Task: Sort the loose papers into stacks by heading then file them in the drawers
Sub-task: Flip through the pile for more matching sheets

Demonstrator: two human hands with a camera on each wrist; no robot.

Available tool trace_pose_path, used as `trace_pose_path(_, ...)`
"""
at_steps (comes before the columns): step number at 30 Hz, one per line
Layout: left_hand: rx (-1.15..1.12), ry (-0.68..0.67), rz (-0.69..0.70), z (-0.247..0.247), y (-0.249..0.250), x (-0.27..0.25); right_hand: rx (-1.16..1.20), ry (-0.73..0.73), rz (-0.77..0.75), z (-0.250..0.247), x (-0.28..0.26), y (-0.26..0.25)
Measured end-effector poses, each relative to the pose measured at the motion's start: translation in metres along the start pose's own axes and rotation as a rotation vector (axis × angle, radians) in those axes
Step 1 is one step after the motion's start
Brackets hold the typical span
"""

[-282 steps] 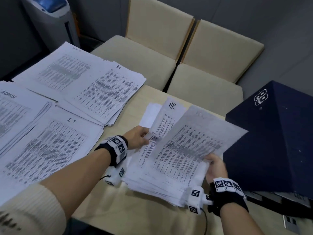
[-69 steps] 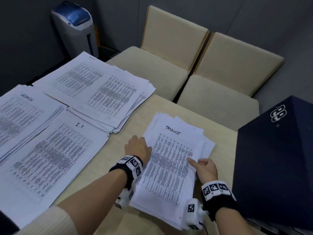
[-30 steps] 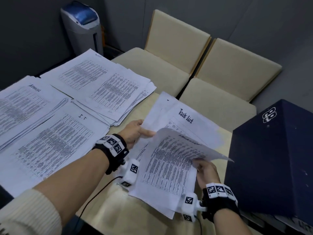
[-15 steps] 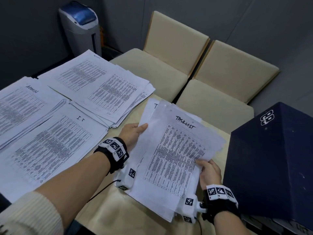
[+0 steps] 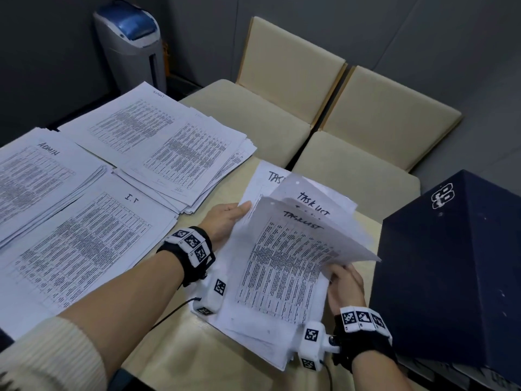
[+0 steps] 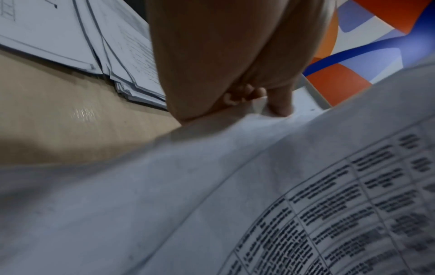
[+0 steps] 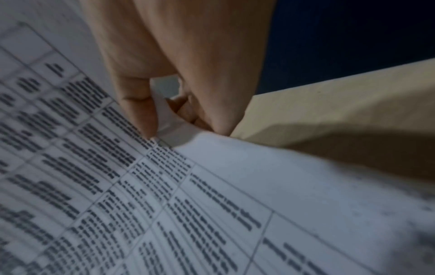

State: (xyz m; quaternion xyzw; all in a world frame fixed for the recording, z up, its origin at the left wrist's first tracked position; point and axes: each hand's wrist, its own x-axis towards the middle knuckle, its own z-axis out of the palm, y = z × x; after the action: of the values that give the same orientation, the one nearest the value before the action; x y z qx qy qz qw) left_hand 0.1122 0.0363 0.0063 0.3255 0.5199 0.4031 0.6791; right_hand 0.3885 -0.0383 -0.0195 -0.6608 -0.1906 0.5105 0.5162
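A loose pile of printed sheets (image 5: 270, 280) lies on the table in front of me, and the visible headings read "TASKLIST". My left hand (image 5: 239, 210) grips the pile's left edge; in the left wrist view its thumb and fingers (image 6: 280, 104) pinch the paper. My right hand (image 5: 335, 273) pinches the right edge of the top sheet (image 7: 169, 119) and holds it bowed upward. Below it a second Tasklist sheet (image 5: 313, 203) shows. Sorted stacks lie to the left: ADMIN (image 5: 36, 179), I.T (image 5: 84, 244) and two more behind (image 5: 174, 142).
A dark blue box (image 5: 451, 263) stands close to my right hand on the table. Two beige chairs (image 5: 282, 88) sit beyond the table's far edge. A grey and blue bin (image 5: 129, 43) stands at the back left. Bare tabletop (image 5: 197, 348) shows near the front edge.
My right hand has lifted the top sheet's right edge, so it bows up and uncovers another Tasklist heading. My left hand still grips the pile's left edge.
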Motion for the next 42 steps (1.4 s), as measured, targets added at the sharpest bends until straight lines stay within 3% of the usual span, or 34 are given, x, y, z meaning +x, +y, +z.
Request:
trace_pose_path(3,0.071,0.021,0.069,-0.008,-0.005,0.001,0.135,0.020,0.035,-0.002,-0.004,0.003)
trace_pose_path(7,0.051,-0.096,0.105,-0.009,-0.011,-0.006,-0.042,0.084,0.062,-0.006,0.002,0.005)
trace_pose_path(9,0.061,-0.135,0.070,-0.005,-0.012,-0.008,-0.100,0.088,0.079,-0.003,0.004,0.006)
trace_pose_path(14,0.144,-0.220,-0.103,0.002,-0.017,-0.006,0.018,0.173,0.190,0.001,0.007,0.006)
trace_pose_path(16,0.231,-0.134,-0.154,0.008,-0.017,-0.004,-0.129,0.185,0.196,0.002,0.002,0.008)
trace_pose_path(19,0.225,-0.045,-0.206,0.011,-0.018,-0.001,-0.775,0.085,0.046,0.010,-0.001,-0.004)
trace_pose_path(20,0.191,-0.038,-0.200,0.010,-0.019,0.001,-0.804,0.077,0.080,0.003,-0.003,-0.005)
trace_pose_path(21,0.193,-0.020,-0.175,0.009,-0.020,0.001,-0.712,0.107,0.138,0.006,-0.016,-0.007)
trace_pose_path(22,0.249,0.028,-0.138,0.006,-0.023,0.004,-0.628,0.235,0.168,0.015,-0.020,-0.004)
trace_pose_path(24,0.558,0.153,-0.075,-0.004,-0.029,0.012,-0.567,0.410,0.272,0.009,-0.034,-0.014)
trace_pose_path(25,0.760,0.198,-0.066,-0.008,-0.032,0.014,-0.642,0.430,0.326,0.001,-0.028,-0.015)
trace_pose_path(27,1.017,0.225,-0.099,-0.012,-0.037,0.014,-0.276,0.279,0.175,-0.033,-0.016,0.012)
trace_pose_path(28,1.084,0.192,-0.119,-0.012,-0.040,0.014,-0.314,0.187,0.294,-0.013,-0.026,0.012)
trace_pose_path(29,1.129,0.170,-0.125,-0.012,-0.043,0.013,-0.273,0.246,0.231,-0.013,-0.019,0.009)
trace_pose_path(30,1.164,0.162,-0.113,-0.012,-0.045,0.013,-0.261,0.304,0.252,-0.033,-0.008,0.022)
trace_pose_path(33,1.233,0.156,-0.009,-0.010,-0.050,0.012,0.153,0.436,0.331,-0.035,-0.003,0.018)
trace_pose_path(34,1.249,0.174,0.043,-0.010,-0.051,0.012,0.168,0.501,0.403,-0.035,0.000,0.015)
trace_pose_path(35,1.252,0.193,0.072,-0.010,-0.050,0.013,0.170,0.467,0.428,-0.029,-0.004,0.009)
trace_pose_path(36,1.259,0.198,0.099,-0.010,-0.048,0.013,0.195,0.320,0.427,-0.021,-0.006,0.007)
trace_pose_path(37,1.293,0.196,0.111,-0.010,-0.045,0.013,0.091,0.200,0.329,-0.021,-0.002,0.011)
trace_pose_path(38,1.368,0.190,0.128,-0.010,-0.041,0.012,0.105,0.222,0.264,-0.022,-0.005,0.009)
trace_pose_path(42,1.700,0.206,0.335,-0.007,-0.016,0.002,0.110,0.127,0.276,-0.016,-0.016,-0.003)
